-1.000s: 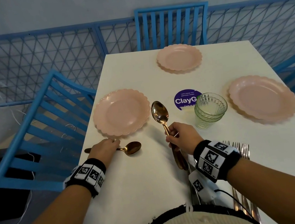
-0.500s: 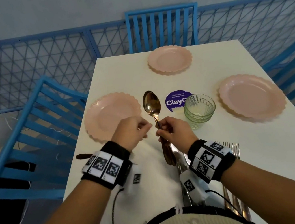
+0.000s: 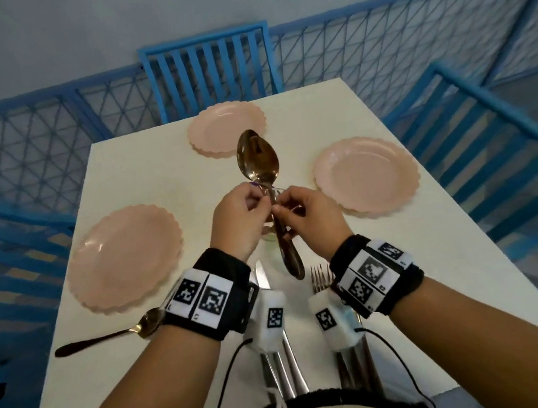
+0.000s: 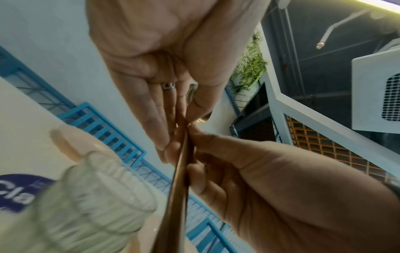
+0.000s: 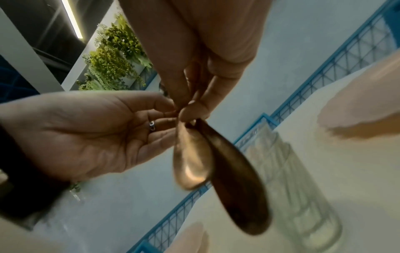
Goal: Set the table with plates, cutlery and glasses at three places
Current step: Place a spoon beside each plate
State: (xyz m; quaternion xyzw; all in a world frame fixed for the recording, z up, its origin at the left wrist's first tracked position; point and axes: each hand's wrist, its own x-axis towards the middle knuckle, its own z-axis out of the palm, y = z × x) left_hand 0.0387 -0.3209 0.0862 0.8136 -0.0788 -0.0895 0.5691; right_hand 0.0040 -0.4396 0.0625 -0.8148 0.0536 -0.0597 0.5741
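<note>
Two copper spoons [image 3: 258, 160] are held stacked and upright above the middle of the table [image 3: 159, 170]. My right hand [image 3: 282, 209] grips their stems, and the two teardrop handle ends [image 5: 216, 171] hang below it. My left hand [image 3: 260, 201] pinches a spoon stem [image 4: 179, 179] between thumb and fingers, right beside the right hand [image 4: 238, 171]. Three pink scalloped plates lie at the left [image 3: 125, 258], far [image 3: 226, 128] and right [image 3: 365, 174] places. Another copper spoon [image 3: 106, 336] lies near the left plate. The ribbed green glass [image 4: 90, 202] stands under my hands.
Knives [image 3: 277, 368] and forks [image 3: 321, 277] lie at the near edge between my wrists. Blue slatted chairs stand at the far end [image 3: 207, 70], left [image 3: 7, 247] and right [image 3: 494, 144]. A purple round sticker [image 4: 17, 193] lies by the glass.
My left hand let go of the spoon lying by the left plate and rose to meet the right hand. The held spoons went up and further over the table's middle.
</note>
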